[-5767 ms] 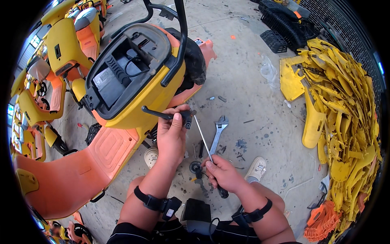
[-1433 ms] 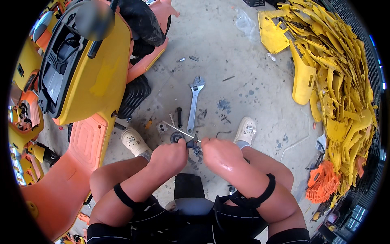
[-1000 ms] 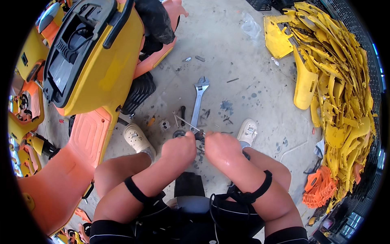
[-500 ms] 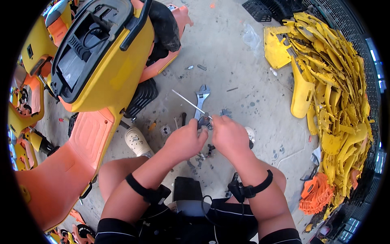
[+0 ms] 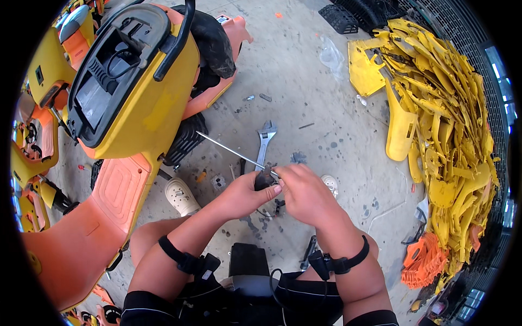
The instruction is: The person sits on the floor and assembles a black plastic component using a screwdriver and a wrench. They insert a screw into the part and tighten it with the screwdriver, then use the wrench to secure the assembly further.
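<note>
Both of my hands meet in front of me, low over the floor. My left hand (image 5: 251, 194) is closed around a small dark part (image 5: 265, 180), mostly hidden by the fingers. Pinched in my right hand (image 5: 300, 191) is a long thin metal rod (image 5: 228, 148), which crosses the top of the dark part and points up to the left. The rod's near end is covered by the right fingers. Just beyond the hands, an adjustable wrench (image 5: 265, 142) lies on the concrete floor. A dark tool handle (image 5: 242, 166) lies next to the wrench.
At left stands a yellow and orange scooter-like machine (image 5: 157, 108), with more behind it. A tall heap of yellow panels (image 5: 440, 125) fills the right, with stacked orange pieces (image 5: 424, 261) below. Small metal pieces (image 5: 265, 98) lie farther out. A black crate (image 5: 338, 19) sits at the back.
My hands have shifted slightly nearer to me with the part and the rod. The rod's free end has swung left and down, lying flatter. The whole view has shifted slightly.
</note>
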A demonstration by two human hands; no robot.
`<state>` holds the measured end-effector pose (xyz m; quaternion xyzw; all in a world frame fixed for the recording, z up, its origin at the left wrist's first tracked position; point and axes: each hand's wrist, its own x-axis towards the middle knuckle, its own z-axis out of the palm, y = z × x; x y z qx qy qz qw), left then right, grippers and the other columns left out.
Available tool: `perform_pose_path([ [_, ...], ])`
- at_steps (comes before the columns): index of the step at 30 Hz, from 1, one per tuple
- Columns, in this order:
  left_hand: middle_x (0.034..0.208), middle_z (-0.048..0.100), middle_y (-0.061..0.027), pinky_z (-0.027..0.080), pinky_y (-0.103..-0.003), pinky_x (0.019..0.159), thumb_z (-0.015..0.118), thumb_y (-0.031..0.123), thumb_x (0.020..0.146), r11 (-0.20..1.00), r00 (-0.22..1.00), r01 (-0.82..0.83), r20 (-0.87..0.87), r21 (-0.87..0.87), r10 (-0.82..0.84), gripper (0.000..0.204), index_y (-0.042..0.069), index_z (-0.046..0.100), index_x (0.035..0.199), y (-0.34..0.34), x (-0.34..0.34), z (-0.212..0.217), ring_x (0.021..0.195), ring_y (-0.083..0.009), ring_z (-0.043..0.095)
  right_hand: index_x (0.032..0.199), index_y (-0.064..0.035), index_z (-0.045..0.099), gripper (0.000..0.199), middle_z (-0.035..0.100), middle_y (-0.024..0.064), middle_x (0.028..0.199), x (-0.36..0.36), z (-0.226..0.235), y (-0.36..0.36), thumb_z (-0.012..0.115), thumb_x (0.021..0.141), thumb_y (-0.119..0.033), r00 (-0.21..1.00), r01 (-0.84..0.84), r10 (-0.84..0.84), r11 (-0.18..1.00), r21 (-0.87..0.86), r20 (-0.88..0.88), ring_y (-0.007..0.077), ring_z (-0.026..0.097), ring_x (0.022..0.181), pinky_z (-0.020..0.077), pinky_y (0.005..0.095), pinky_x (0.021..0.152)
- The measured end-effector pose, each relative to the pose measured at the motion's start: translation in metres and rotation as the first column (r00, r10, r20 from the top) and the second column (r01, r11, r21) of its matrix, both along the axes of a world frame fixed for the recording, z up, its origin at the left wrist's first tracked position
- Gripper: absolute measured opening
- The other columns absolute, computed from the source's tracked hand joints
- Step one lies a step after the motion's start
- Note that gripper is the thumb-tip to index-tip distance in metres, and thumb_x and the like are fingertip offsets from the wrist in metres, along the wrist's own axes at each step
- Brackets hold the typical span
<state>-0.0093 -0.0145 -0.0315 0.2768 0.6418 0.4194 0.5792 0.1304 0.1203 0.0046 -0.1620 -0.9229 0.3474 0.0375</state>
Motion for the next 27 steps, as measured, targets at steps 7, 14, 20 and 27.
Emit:
perform_pose_path([
  [7,0.082,0.061,0.0000,0.048,-0.029,0.070,0.068,0.034,0.095,0.994,0.986,-0.111,-0.130,-0.016,0.108,0.034,0.001,0.063,0.102,0.000,-0.001,0.004,0.077,-0.0091,0.052,0.117,0.0050,0.060,0.032,0.062,0.0208,0.117,0.001,0.004,0.002,0.055,0.087,-0.003,1.000,0.019,-0.019,0.995,-0.099,-0.001,0.0397,0.055,0.114,0.0462,0.0447,0.096],
  [14,0.078,0.063,-0.0028,0.048,-0.031,0.069,0.072,0.028,0.092,0.984,0.982,-0.097,-0.178,-0.150,0.070,0.028,0.000,0.066,0.096,-0.004,-0.007,-0.002,0.073,-0.0113,0.054,0.121,-0.0049,0.061,0.030,0.064,0.0197,0.108,0.002,0.002,0.005,0.059,0.092,-0.011,0.989,0.039,-0.008,0.977,-0.212,0.146,0.0412,0.061,0.099,0.0496,0.0472,0.084],
  [20,0.073,0.066,-0.0144,0.050,-0.041,0.068,0.070,0.042,0.090,0.984,0.933,-0.101,-0.358,-0.149,0.041,0.043,-0.001,0.065,0.093,-0.007,-0.007,-0.007,0.071,-0.0292,0.066,0.132,-0.0165,0.058,0.035,0.063,0.0171,0.098,0.004,0.001,0.003,0.057,0.098,-0.023,0.977,0.060,-0.019,0.980,-0.189,0.212,0.0392,0.062,0.093,0.0497,0.0466,0.078],
  [27,0.078,0.067,-0.0161,0.050,-0.040,0.069,0.072,0.037,0.088,0.963,0.901,-0.133,-0.434,-0.235,0.019,0.039,0.000,0.063,0.099,0.001,-0.005,0.014,0.075,-0.0313,0.067,0.138,-0.0183,0.054,0.039,0.064,0.0167,0.099,0.007,-0.017,0.000,0.053,0.100,-0.028,0.983,0.067,-0.045,0.990,-0.122,0.178,0.0393,0.063,0.090,0.0511,0.0476,0.076],
])
